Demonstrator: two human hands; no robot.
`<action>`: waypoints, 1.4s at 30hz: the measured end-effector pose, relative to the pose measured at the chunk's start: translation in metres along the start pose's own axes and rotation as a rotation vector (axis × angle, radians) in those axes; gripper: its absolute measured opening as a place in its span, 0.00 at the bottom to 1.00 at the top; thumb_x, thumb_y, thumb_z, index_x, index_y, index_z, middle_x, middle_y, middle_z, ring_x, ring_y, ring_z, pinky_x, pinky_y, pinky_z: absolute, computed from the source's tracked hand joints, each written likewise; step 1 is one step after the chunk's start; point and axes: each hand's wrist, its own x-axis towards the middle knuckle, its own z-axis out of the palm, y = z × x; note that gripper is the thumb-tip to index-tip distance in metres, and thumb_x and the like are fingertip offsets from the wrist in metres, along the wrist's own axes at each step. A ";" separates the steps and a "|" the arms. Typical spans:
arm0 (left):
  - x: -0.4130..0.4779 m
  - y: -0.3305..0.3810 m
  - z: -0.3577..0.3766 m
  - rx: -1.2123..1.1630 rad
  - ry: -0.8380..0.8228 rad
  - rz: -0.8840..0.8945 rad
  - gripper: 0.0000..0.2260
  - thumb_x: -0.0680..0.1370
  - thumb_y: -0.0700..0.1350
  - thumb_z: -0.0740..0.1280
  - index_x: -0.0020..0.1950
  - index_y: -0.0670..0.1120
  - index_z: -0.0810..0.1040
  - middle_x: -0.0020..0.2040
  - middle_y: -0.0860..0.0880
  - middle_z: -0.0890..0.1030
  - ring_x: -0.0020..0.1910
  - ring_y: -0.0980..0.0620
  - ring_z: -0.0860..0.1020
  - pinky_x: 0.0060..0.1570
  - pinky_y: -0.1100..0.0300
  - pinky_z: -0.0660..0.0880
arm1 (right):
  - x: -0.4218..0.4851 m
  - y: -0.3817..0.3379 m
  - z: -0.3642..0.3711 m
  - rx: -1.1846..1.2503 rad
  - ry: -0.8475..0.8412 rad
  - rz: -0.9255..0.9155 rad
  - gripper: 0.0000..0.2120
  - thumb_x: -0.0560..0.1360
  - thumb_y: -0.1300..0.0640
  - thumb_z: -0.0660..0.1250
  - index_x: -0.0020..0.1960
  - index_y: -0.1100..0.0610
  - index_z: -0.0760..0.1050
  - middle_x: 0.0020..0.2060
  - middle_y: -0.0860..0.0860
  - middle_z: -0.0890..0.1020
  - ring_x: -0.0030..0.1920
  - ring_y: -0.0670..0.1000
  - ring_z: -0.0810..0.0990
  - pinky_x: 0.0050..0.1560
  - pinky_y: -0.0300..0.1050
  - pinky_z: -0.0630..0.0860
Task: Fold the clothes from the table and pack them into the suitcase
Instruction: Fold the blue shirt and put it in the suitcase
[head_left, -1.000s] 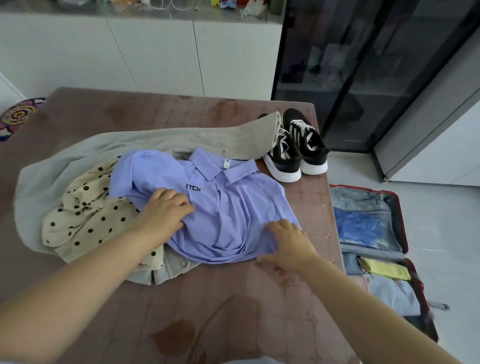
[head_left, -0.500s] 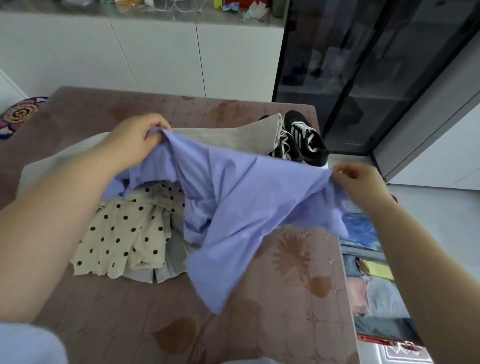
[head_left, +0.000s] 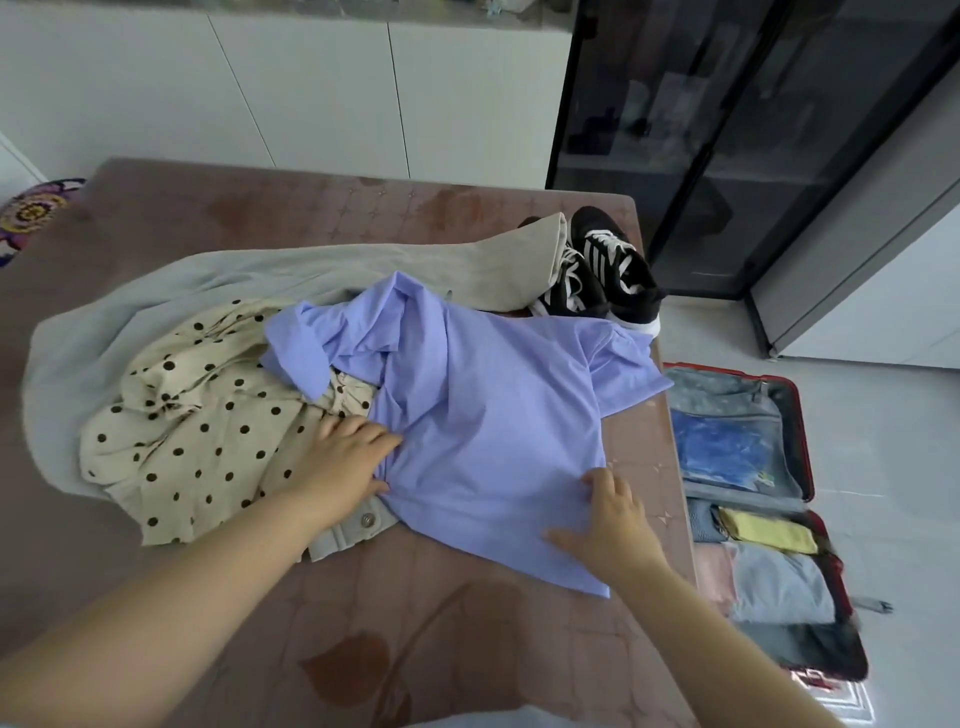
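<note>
The step in hand looks like laying out and smoothing the purple shirt (head_left: 493, 415) before the first fold. It lies spread on the table (head_left: 260, 218), collar end towards twelve o'clock and hem towards six. One sleeve reaches out at three o'clock and the other is bunched up at ten o'clock. Its left part rests over a spotted cream garment (head_left: 197, 426) and a pale grey garment (head_left: 104, 332), which both wait unfolded at nine o'clock. A pair of black sneakers (head_left: 608, 280) stands at one o'clock, touching the shirt's shoulder.

The left hand (head_left: 343, 462) lies on the shirt's nine-o'clock edge with its fingers fairly straight and pointing towards three. It seems to press the cloth, though I cannot tell whether the thumb nips the edge. The right hand (head_left: 613, 525) rests flat and spread on the hem corner at five o'clock, holding nothing.

The next move probably calls for straightening the crumpled sleeve, then bringing each side in towards the middle. After that the hem goes up towards the collar. The open suitcase (head_left: 727, 387) sits on the floor at three o'clock, already partly filled, so the folded shirt must be small enough for the room left.
</note>
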 end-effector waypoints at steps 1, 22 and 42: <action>0.001 0.000 0.003 -0.008 0.030 -0.013 0.30 0.42 0.54 0.83 0.42 0.51 0.84 0.37 0.55 0.81 0.37 0.52 0.81 0.41 0.57 0.58 | -0.009 0.001 0.006 0.009 0.035 -0.046 0.34 0.66 0.46 0.74 0.65 0.54 0.63 0.58 0.52 0.67 0.59 0.57 0.69 0.56 0.49 0.69; -0.037 0.024 -0.073 -0.723 0.020 0.045 0.15 0.78 0.54 0.62 0.36 0.49 0.64 0.31 0.51 0.65 0.30 0.55 0.63 0.35 0.57 0.61 | -0.065 0.033 -0.098 0.710 0.357 -0.278 0.16 0.77 0.68 0.60 0.44 0.48 0.78 0.35 0.36 0.82 0.37 0.36 0.77 0.39 0.25 0.71; -0.023 0.009 -0.064 -0.379 0.345 -0.091 0.21 0.73 0.39 0.69 0.66 0.44 0.72 0.64 0.43 0.73 0.63 0.42 0.70 0.62 0.54 0.62 | -0.048 0.038 -0.041 -0.242 -0.391 -0.313 0.13 0.74 0.56 0.65 0.39 0.39 0.69 0.35 0.39 0.77 0.39 0.40 0.74 0.44 0.28 0.69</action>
